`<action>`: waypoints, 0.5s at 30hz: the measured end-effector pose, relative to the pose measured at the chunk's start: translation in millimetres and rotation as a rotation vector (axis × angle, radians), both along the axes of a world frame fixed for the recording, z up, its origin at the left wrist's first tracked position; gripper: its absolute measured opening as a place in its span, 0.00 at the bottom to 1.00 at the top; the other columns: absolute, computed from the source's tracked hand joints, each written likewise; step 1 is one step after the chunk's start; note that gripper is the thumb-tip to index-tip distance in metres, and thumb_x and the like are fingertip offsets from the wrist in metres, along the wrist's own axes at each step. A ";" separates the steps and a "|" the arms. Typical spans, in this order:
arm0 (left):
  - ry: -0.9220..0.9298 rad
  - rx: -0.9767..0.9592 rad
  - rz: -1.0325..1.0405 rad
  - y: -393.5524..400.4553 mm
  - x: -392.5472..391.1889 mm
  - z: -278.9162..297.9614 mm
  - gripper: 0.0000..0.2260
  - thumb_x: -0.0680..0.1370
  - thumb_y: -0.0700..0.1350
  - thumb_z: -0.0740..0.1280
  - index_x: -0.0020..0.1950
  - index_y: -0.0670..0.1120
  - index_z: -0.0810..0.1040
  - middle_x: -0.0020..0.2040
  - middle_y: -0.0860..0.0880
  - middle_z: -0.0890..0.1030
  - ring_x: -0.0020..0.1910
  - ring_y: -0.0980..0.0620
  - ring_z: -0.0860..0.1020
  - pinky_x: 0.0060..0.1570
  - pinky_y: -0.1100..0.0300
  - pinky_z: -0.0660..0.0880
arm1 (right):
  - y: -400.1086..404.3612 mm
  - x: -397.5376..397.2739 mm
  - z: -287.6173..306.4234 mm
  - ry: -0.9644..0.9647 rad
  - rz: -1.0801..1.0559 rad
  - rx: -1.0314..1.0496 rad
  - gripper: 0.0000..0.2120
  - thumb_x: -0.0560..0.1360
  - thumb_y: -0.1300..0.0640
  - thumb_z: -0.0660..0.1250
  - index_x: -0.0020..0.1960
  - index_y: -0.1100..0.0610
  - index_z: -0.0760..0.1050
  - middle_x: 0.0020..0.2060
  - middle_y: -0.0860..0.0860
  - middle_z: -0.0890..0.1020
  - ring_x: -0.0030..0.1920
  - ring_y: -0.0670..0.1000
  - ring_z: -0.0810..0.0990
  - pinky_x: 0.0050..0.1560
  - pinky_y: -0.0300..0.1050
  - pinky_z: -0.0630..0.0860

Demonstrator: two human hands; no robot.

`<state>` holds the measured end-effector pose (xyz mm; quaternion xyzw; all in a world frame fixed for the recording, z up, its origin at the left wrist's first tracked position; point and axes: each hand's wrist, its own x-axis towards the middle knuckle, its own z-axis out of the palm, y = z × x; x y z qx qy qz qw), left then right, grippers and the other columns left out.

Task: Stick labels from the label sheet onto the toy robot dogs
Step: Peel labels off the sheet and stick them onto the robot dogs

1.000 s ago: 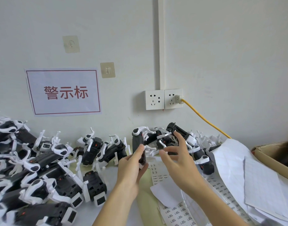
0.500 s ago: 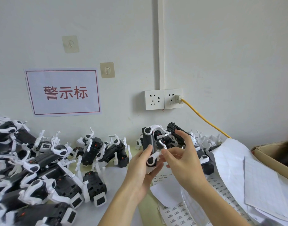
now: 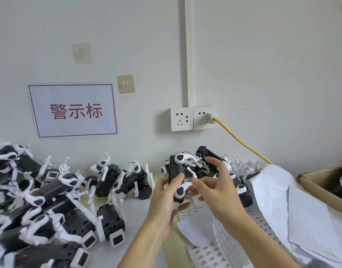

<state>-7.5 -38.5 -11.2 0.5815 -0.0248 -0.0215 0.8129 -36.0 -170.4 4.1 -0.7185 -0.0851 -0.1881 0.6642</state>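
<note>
My left hand (image 3: 166, 202) grips a black-and-white toy robot dog (image 3: 178, 171), held upright above the table. My right hand (image 3: 216, 188) is right beside it, thumb and forefinger pinching one of the dog's white legs, the other fingers spread. Label sheets (image 3: 210, 252) printed with small labels lie on the table under my forearms. Whether a label is on my fingertips cannot be made out.
Several more robot dogs (image 3: 56, 206) are piled at the left and along the wall (image 3: 123, 178). Peeled white backing sheets (image 3: 311, 219) lie at the right beside a cardboard box (image 3: 321, 182) holding another dog. A yellow cable (image 3: 241, 144) runs from the wall socket.
My left hand has raised the dog and turned it upright in front of me. My right hand left the pile behind and came to the dog's leg.
</note>
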 end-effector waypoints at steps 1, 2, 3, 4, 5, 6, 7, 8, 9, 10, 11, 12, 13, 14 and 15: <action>-0.004 0.002 -0.020 -0.1 -0.2 0.3 0.15 0.75 0.49 0.74 0.57 0.43 0.79 0.46 0.44 0.86 0.39 0.50 0.84 0.40 0.55 0.81 | -0.1 -1.0 0.4 -0.001 0.006 0.006 0.24 0.79 0.62 0.68 0.64 0.41 0.63 0.36 0.50 0.87 0.38 0.45 0.85 0.37 0.31 0.75; -0.009 -0.004 -0.036 0.2 0.0 0.3 0.14 0.75 0.47 0.74 0.58 0.42 0.80 0.47 0.43 0.86 0.40 0.48 0.84 0.39 0.56 0.80 | 0.2 -1.8 0.8 0.000 0.013 0.008 0.24 0.79 0.63 0.68 0.63 0.41 0.63 0.36 0.51 0.87 0.37 0.46 0.85 0.37 0.30 0.75; -0.011 -0.015 -0.043 0.3 0.5 0.4 0.14 0.76 0.46 0.73 0.58 0.41 0.81 0.48 0.41 0.86 0.40 0.47 0.84 0.38 0.56 0.80 | 0.4 -2.5 0.9 0.001 0.022 0.005 0.24 0.79 0.64 0.68 0.63 0.41 0.63 0.36 0.51 0.87 0.37 0.47 0.86 0.36 0.29 0.75; -0.007 -0.029 -0.040 0.4 0.8 0.3 0.13 0.77 0.45 0.72 0.58 0.41 0.81 0.48 0.41 0.86 0.40 0.46 0.84 0.37 0.56 0.79 | 0.7 -2.6 1.0 0.003 0.032 -0.002 0.24 0.79 0.64 0.68 0.63 0.42 0.63 0.36 0.52 0.87 0.37 0.47 0.86 0.36 0.30 0.75; -0.001 -0.042 -0.031 0.3 1.0 0.3 0.12 0.78 0.46 0.71 0.58 0.40 0.82 0.48 0.40 0.86 0.40 0.46 0.84 0.36 0.57 0.79 | 1.0 -2.5 0.9 0.004 0.039 -0.011 0.24 0.79 0.64 0.68 0.64 0.42 0.63 0.36 0.52 0.86 0.37 0.47 0.85 0.36 0.30 0.75; 0.000 -0.052 -0.020 -0.2 1.2 0.5 0.12 0.78 0.46 0.71 0.57 0.41 0.82 0.47 0.40 0.86 0.40 0.46 0.85 0.35 0.57 0.79 | 1.1 -2.2 0.8 0.003 0.040 -0.022 0.23 0.79 0.64 0.68 0.64 0.43 0.63 0.35 0.52 0.86 0.37 0.47 0.85 0.36 0.30 0.75; -0.008 -0.060 -0.003 -0.9 1.3 0.5 0.11 0.79 0.47 0.70 0.56 0.41 0.81 0.47 0.41 0.86 0.40 0.46 0.85 0.35 0.57 0.79 | 1.2 -1.7 0.8 0.003 0.038 -0.032 0.23 0.79 0.64 0.68 0.65 0.44 0.64 0.35 0.51 0.86 0.35 0.47 0.85 0.37 0.31 0.75; -0.020 -0.064 0.024 -1.6 1.6 0.1 0.11 0.79 0.47 0.70 0.56 0.41 0.81 0.46 0.41 0.86 0.40 0.46 0.85 0.35 0.57 0.80 | 1.2 -1.2 0.7 0.007 0.037 -0.035 0.23 0.79 0.64 0.68 0.65 0.44 0.64 0.35 0.52 0.86 0.34 0.46 0.84 0.37 0.32 0.75; -0.033 -0.063 0.057 -2.4 2.3 -0.8 0.11 0.78 0.47 0.71 0.56 0.41 0.81 0.45 0.42 0.86 0.40 0.46 0.85 0.38 0.55 0.80 | 1.1 -0.7 0.9 0.015 0.040 -0.028 0.22 0.79 0.64 0.68 0.65 0.45 0.64 0.35 0.53 0.85 0.33 0.46 0.83 0.37 0.33 0.76; -0.041 -0.058 0.090 -2.8 3.0 -2.0 0.12 0.78 0.47 0.72 0.56 0.41 0.80 0.45 0.43 0.86 0.42 0.45 0.85 0.42 0.52 0.81 | 0.9 0.0 0.8 0.028 0.046 -0.015 0.21 0.79 0.64 0.68 0.65 0.46 0.65 0.35 0.54 0.85 0.32 0.46 0.82 0.37 0.35 0.76; -0.046 -0.053 0.117 -2.9 3.4 -2.9 0.12 0.77 0.48 0.73 0.56 0.42 0.80 0.46 0.42 0.86 0.45 0.43 0.85 0.47 0.49 0.81 | 0.8 0.8 0.8 0.041 0.054 -0.007 0.21 0.79 0.64 0.68 0.65 0.47 0.65 0.35 0.55 0.85 0.32 0.47 0.81 0.38 0.36 0.77; -0.050 -0.054 0.136 -2.3 3.6 -3.6 0.12 0.76 0.48 0.74 0.56 0.42 0.81 0.47 0.42 0.86 0.47 0.42 0.84 0.50 0.47 0.80 | 0.8 1.1 0.9 0.052 0.063 -0.003 0.20 0.79 0.64 0.67 0.65 0.48 0.66 0.36 0.57 0.84 0.32 0.47 0.81 0.38 0.37 0.78; -0.058 -0.059 0.149 -1.6 3.7 -4.0 0.12 0.76 0.48 0.74 0.55 0.43 0.81 0.48 0.42 0.86 0.47 0.41 0.84 0.51 0.47 0.80 | 0.9 1.5 1.0 0.060 0.072 -0.004 0.19 0.79 0.64 0.67 0.65 0.49 0.66 0.36 0.58 0.84 0.32 0.48 0.81 0.38 0.37 0.78; -0.067 -0.061 0.158 -0.7 3.7 -4.3 0.11 0.75 0.47 0.75 0.54 0.44 0.82 0.47 0.42 0.86 0.47 0.41 0.85 0.50 0.47 0.80 | 1.2 1.4 1.3 0.063 0.081 -0.003 0.19 0.79 0.64 0.67 0.65 0.50 0.66 0.36 0.58 0.85 0.32 0.49 0.81 0.38 0.37 0.78; -0.079 -0.051 0.162 0.2 4.0 -4.5 0.10 0.75 0.47 0.75 0.52 0.45 0.82 0.47 0.42 0.86 0.47 0.42 0.85 0.51 0.46 0.80 | 1.4 1.2 1.2 0.063 0.084 0.003 0.18 0.79 0.64 0.67 0.64 0.50 0.66 0.36 0.57 0.85 0.33 0.49 0.81 0.38 0.38 0.78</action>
